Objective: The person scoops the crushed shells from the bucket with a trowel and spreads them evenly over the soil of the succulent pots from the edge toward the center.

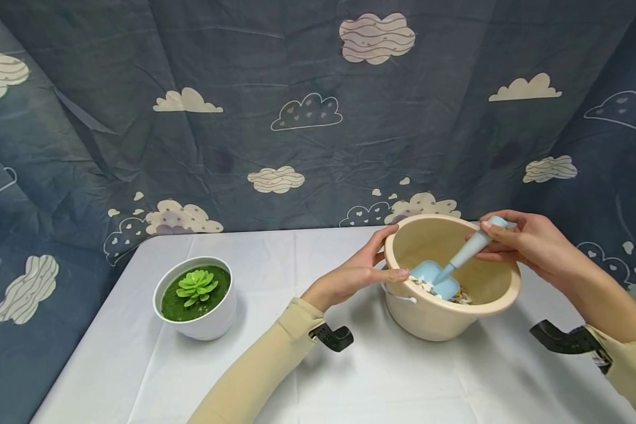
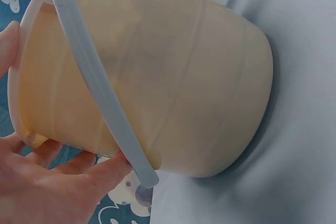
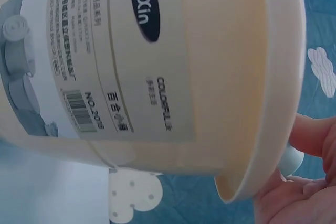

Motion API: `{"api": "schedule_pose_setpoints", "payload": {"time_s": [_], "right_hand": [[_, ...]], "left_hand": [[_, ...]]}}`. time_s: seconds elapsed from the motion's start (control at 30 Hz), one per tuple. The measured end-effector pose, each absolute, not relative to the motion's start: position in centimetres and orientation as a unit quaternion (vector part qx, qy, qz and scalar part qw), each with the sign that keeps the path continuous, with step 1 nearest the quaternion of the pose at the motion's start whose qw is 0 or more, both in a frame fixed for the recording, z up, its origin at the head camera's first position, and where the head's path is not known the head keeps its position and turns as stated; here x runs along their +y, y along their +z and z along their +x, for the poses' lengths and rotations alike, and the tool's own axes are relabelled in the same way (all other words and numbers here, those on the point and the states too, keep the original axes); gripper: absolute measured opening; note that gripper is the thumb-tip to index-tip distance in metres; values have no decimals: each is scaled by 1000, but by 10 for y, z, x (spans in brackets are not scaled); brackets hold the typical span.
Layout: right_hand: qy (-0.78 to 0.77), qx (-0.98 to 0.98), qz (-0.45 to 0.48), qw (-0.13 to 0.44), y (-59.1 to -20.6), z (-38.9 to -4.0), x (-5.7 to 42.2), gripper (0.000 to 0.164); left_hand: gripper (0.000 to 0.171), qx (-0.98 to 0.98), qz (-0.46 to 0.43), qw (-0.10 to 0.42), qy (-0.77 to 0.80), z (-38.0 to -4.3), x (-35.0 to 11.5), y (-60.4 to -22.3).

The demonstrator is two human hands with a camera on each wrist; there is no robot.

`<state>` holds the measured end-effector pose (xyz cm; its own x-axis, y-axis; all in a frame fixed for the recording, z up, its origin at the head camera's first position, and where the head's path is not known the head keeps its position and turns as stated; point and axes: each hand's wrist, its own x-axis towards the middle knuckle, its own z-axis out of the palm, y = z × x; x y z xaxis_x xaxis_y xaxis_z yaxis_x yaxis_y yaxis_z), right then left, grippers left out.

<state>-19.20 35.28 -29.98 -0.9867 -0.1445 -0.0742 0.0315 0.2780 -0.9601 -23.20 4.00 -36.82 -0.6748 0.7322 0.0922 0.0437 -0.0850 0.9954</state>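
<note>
A cream bucket stands on the right part of the table. My left hand holds its left rim, the thumb along the front and the other fingers around the outer wall. In the left wrist view, the bucket's grey carrying handle slants down across its side, close by a fingertip. Over the far right rim, my right hand grips the handle of a light blue toy shovel. The shovel's scoop is down inside the bucket, against small white and brown pieces like shells or pebbles.
On the left of the white-covered table stands a white pot with a green succulent. A dark blue cloth with cloud prints hangs behind. The bucket's right side carries a printed label.
</note>
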Motion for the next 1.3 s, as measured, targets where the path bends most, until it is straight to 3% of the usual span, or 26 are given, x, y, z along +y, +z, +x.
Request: {"api": "schedule_pose_setpoints", "payload": {"time_s": [0.27,0.83,1.3], "right_hand": [[-663,744,-21,82,-298,-189,363,12],[-776,626,-3,75,-305,-184,379,16],[-836,547,43,1,-315,-172,379,13]], "left_hand": [[84,629,304,262,666,-232,40,-368],[86,637,299,262,661,-232,40,-368],[87,628,307,257,667,-234,41,-371]]}}
